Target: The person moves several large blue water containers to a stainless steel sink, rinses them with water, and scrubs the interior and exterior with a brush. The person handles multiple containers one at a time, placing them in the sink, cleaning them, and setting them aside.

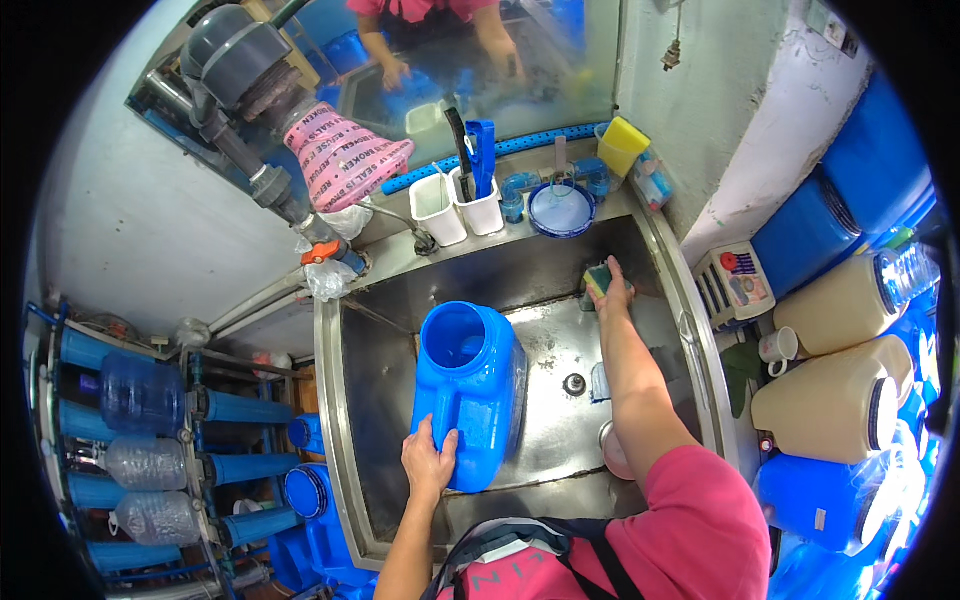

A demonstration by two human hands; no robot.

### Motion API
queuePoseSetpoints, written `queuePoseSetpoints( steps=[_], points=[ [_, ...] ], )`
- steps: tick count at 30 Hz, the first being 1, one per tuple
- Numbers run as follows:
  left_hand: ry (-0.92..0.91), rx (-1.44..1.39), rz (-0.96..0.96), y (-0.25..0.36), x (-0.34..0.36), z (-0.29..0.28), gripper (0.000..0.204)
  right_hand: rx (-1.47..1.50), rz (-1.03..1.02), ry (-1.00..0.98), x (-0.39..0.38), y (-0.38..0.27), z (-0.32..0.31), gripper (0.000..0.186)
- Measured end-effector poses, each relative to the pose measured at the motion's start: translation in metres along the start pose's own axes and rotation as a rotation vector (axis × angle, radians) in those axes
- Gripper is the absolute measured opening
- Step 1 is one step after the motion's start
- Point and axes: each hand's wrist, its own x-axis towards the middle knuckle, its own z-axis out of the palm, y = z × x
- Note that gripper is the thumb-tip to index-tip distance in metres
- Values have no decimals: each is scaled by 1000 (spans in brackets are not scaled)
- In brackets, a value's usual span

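Observation:
A large blue water jug without a cap stands in the steel sink, its round mouth facing up toward me. My left hand is closed on the lower end of the jug's handle. Over at the sink's far right, my right hand grips a yellow and green sponge, apart from the jug. Between the jug and my right forearm lies the drain. A pinkish round bowl or scoop is partly hidden under my right arm.
On the back ledge are white holders with brushes, a blue-rimmed round lid and a yellow container. A pipe with an orange valve rises at the left. Beige jugs crowd the right; blue jugs stand left.

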Motion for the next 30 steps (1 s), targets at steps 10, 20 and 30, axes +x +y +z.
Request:
queuePoseSetpoints(
  steps=[10,20,30],
  points=[
    [64,-54,40,1,-2,4,47,-26,69,-166,34,-2,-11,27],
    [62,-120,88,-6,-2,2,50,-83,-5,-239,36,12,-26,51],
    [-20,-110,428,-11,22,-11,44,82,267,-487,-42,9,-80,50]
  ],
)
